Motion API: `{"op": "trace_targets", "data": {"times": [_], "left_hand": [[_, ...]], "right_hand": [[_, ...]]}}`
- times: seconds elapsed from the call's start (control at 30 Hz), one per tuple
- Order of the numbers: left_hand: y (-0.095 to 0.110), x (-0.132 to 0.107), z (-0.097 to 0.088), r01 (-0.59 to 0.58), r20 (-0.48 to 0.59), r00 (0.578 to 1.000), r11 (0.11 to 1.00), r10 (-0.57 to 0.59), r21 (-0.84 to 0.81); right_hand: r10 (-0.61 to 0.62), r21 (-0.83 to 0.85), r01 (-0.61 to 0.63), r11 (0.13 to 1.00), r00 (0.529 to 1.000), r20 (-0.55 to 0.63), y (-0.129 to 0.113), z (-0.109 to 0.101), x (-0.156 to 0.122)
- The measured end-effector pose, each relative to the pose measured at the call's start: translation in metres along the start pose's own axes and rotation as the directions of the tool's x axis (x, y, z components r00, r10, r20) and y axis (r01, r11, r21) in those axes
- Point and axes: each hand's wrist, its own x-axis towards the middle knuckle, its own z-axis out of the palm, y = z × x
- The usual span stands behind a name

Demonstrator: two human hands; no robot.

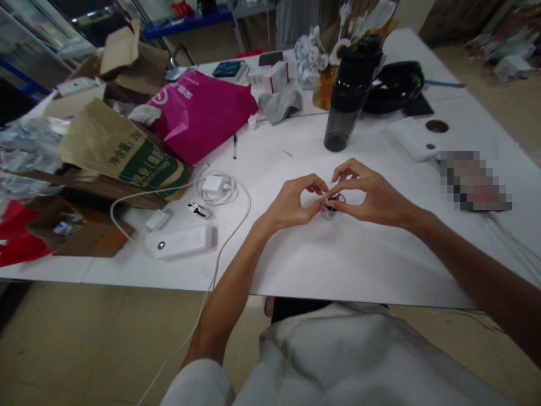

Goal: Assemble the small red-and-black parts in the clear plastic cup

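Note:
My left hand and my right hand meet over the white table, fingertips pinched together on a small dark object with a clear rim. The object is too small to name. Both hands rest low, close to the table surface, thumbs and forefingers closed on it from either side.
A dark water bottle stands behind the hands. To the left lie a white charger with coiled cable, a white box-shaped device, a magenta bag and brown paper bags. A black headset and a white pad sit at the right.

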Motion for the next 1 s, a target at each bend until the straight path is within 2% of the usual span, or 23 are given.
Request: {"op": "trace_targets", "data": {"times": [0.27,0.67,1.0], "left_hand": [[-0.001,0.000,0.000,0.025,0.025,0.999,1.000,-0.025,0.008],[-0.001,0.000,0.000,0.002,0.008,1.000,1.000,-0.003,0.002],[0.000,0.000,-0.001,0.019,0.007,1.000,1.000,-0.019,0.000]], "right_hand": [[0.008,-0.023,-0.008,1.000,1.000,0.006,0.001,-0.012,-0.003],[-0.025,0.015,0.024,1.000,0.998,0.050,0.001,-0.003,0.001],[-0.025,0.026,0.024,0.999,0.999,0.024,0.001,-0.001,0.004]]}}
